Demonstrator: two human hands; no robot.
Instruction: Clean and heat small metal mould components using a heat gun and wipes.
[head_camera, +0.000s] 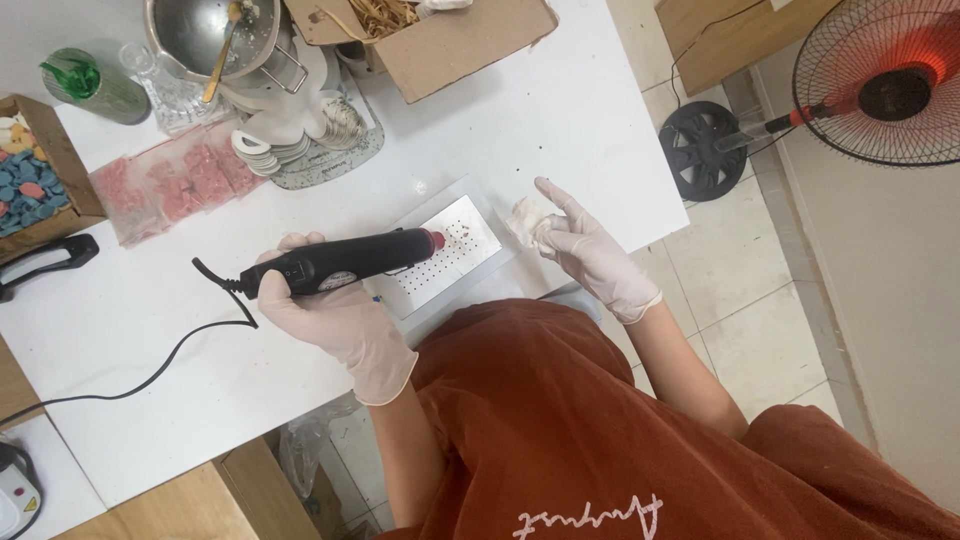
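Note:
My left hand (330, 315), in a pale glove, grips a black corded power tool (345, 260) with a red tip. The tip hovers over the left edge of a shiny perforated metal plate (455, 255) lying on the white table (560, 110). My right hand (590, 250), also gloved, pinches a crumpled white tissue (525, 218) just right of the plate, with the index finger stretched out. Small brown specks dot the plate's far corner.
At the back are a cardboard box (450, 50), a steel bowl (205, 35) with a spoon, a green bottle (95, 85), bags of pink pieces (170, 185) and a wooden box of coloured pieces (35, 175). A fan (885, 80) stands on the floor at the right.

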